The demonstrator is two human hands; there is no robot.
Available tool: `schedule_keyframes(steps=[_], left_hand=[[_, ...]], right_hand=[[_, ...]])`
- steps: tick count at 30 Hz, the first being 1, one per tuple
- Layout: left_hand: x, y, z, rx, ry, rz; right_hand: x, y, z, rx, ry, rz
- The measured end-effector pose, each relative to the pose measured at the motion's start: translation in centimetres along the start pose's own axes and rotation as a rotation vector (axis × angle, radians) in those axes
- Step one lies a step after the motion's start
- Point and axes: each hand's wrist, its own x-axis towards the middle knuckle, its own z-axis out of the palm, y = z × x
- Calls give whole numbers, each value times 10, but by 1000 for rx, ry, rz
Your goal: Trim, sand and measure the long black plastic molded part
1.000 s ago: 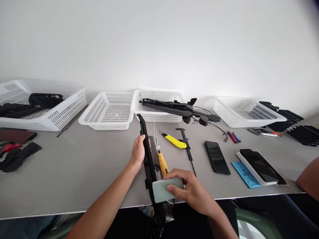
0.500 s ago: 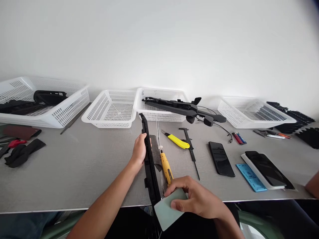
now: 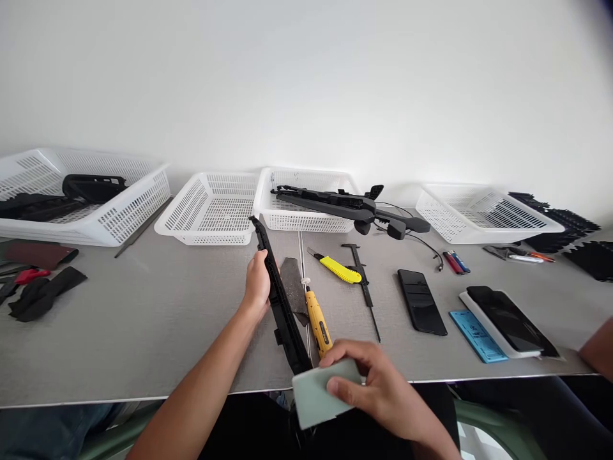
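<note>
My left hand [image 3: 257, 281] is closed around the upper part of a long, narrow black plastic part [image 3: 280, 300], which slants from upper left down toward my lap. In my right hand [image 3: 371, 383] is a flat, pale green rectangular piece [image 3: 318, 393], pinched between thumb and fingers. It covers the lower stretch of the black part; whether the two touch I cannot tell. Just right of the black part lie a dark grey, rough-looking strip [image 3: 293, 287] and a yellow pen-shaped power tool [image 3: 318, 322].
A yellow utility knife [image 3: 340, 269] and a caliper [image 3: 363, 281] lie ahead. White baskets [image 3: 208, 239] line the wall, and one carries a long black assembly [image 3: 335, 203]. Phones [image 3: 421, 301] sit at right, near another person's arm [image 3: 598, 348]. Dark scraps [image 3: 48, 294] lie left.
The black part's upper end has swung left with my left hand, so it slants more. The green piece has turned slightly and shifted a little up and left.
</note>
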Motion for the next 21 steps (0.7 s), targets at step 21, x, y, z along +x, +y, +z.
schedule_keyframes(steps=[21], left_hand=[[0,-1,-2,92,51,22]], right_hand=[[-1,5,10,-122,185,-99]])
